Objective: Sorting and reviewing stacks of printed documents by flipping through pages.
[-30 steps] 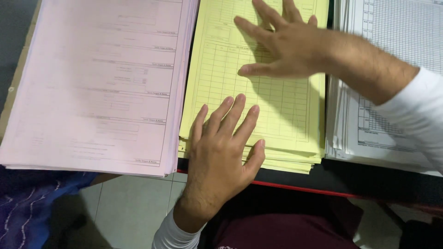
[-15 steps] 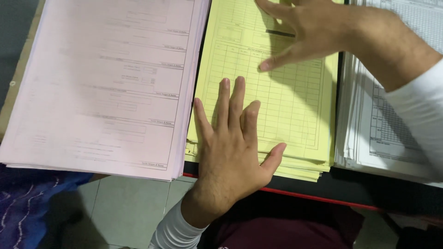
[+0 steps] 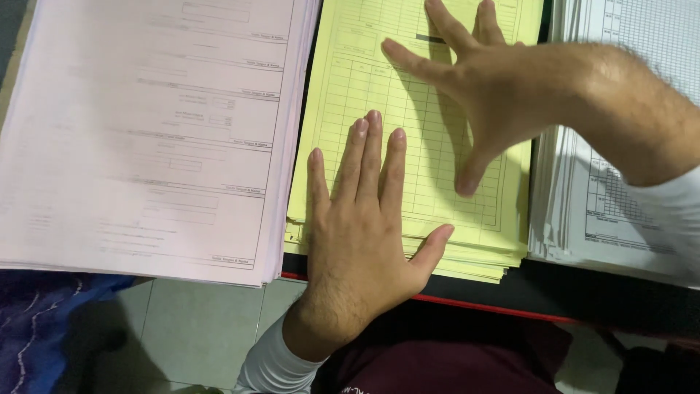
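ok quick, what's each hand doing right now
Left hand: open, flat on the yellow stack, holding nothing.
Right hand: open, fingers spread over the same stack, holding nothing.

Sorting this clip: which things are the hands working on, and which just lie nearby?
In hand:
- stack of yellow printed forms, under the left hand and right hand

Lying nearby:
- stack of pink printed forms
- stack of white gridded sheets
- dark red-edged table

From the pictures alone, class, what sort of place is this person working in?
Probably an office or records desk. Three tall stacks of printed forms lie side by side: pink sheets, yellow gridded sheets and white tabulated sheets. The left hand lies flat on the yellow stack; the right hand hovers above.
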